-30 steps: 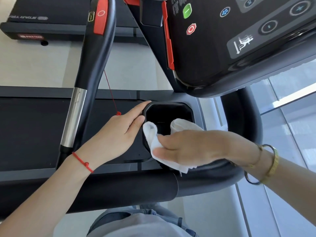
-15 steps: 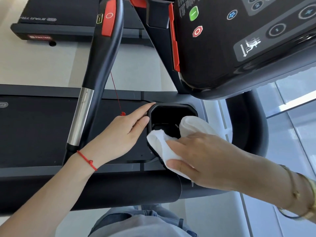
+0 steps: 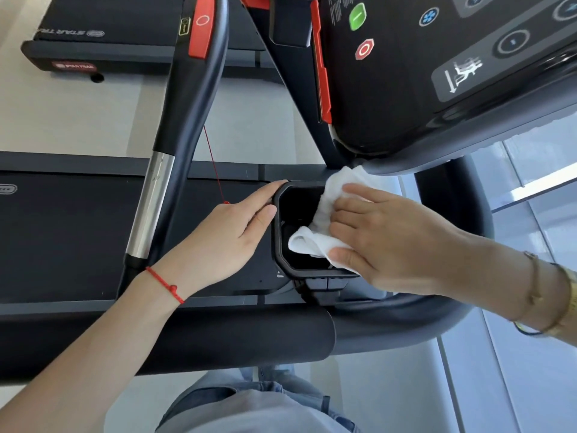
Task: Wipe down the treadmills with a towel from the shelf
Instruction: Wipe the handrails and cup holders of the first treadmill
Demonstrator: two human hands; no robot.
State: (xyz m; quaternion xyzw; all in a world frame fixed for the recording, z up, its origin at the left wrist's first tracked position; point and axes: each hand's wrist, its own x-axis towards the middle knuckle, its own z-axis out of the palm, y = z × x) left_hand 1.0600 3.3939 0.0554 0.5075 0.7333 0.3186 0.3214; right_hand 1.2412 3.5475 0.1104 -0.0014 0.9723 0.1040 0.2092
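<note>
**Treadmill cup holder under the towel**

Treadmills fill the view: the near one runs across the middle with a broad matte black belt, grey side rails and a padded black front bar, and a second one lies beyond it across pale floor. Both look heavy, rigid and fixed, so nothing here needs lifting; the work is pressure along hard surfaces.

Overhead sits the console, glossy black plastic with printed buttons, likely to show smears. A curved handrail with a red patch and a brushed-metal sleeve looks smooth and slippery.

Between the hands is the cup holder, an angular, hard plastic well with a raised rim and a dark recess, whose corners a flat palm probably cannot reach.

The left hand rests flat beside it, fingers straight and together, fingertips touching the rim, apparently steadying.

The right hand lies spread on the towel, pressing it with straight fingers against the holder's right rim.

That towel is white, soft, light terry, bunched in folds, one end drooping into the well, the other reaching toward the console's edge. It should conform readily; bunching it under the fingertips would probably serve best for the corners.
</note>
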